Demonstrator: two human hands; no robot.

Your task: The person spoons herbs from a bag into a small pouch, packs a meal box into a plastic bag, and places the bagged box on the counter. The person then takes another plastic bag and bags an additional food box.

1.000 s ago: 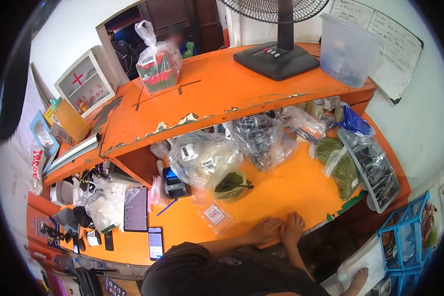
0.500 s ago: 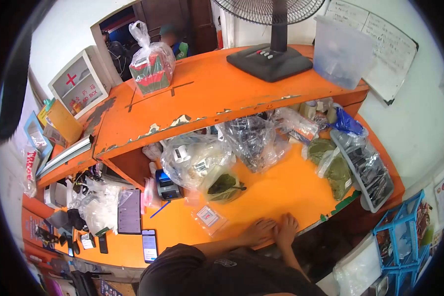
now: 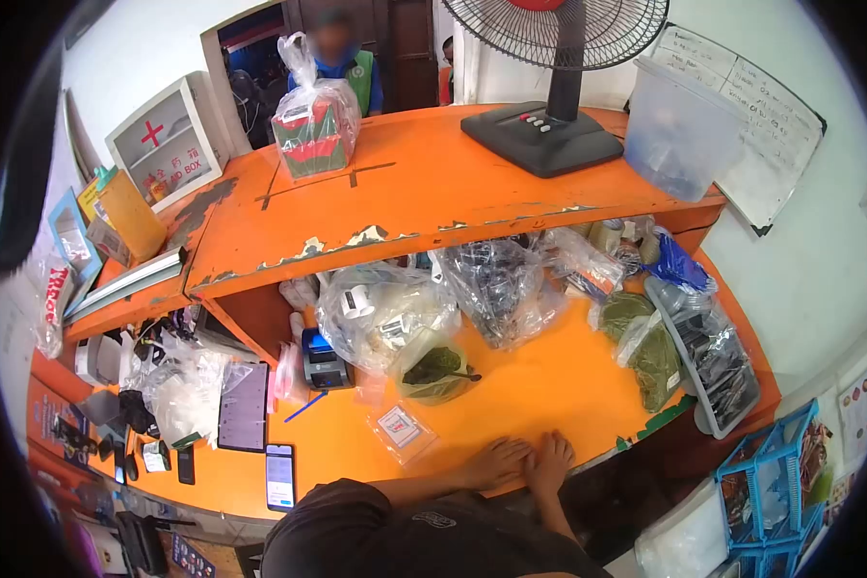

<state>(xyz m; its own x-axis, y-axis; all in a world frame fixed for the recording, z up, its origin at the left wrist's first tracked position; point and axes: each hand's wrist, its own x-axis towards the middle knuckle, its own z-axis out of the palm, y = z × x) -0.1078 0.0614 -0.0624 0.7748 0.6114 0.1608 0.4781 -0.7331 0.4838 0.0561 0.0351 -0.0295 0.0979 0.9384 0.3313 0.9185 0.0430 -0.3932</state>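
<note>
My left hand (image 3: pixel 499 462) lies flat on the orange counter (image 3: pixel 530 390) near its front edge, fingers stretched out and holding nothing. Right beside it rests my right hand (image 3: pixel 549 464), also flat, with its fingertips close to or touching the left. Nearest to my left hand is a small clear packet with a white printed card (image 3: pixel 398 427). Behind that stands an open plastic bag of dark green contents (image 3: pixel 433 371), with a dark handle sticking out.
A phone (image 3: pixel 280 477), a tablet (image 3: pixel 244 407) and a small printer (image 3: pixel 326 361) are at left. Filled bags (image 3: pixel 390 308) line the back under the shelf (image 3: pixel 405 207). A grey tray (image 3: pixel 708 361) of wrapped items leans at right. A person (image 3: pixel 361 77) stands beyond the shelf.
The person beyond the shelf has come nearer and stands taller in view. My head view has shifted slightly. Both hands stay on the counter edge.
</note>
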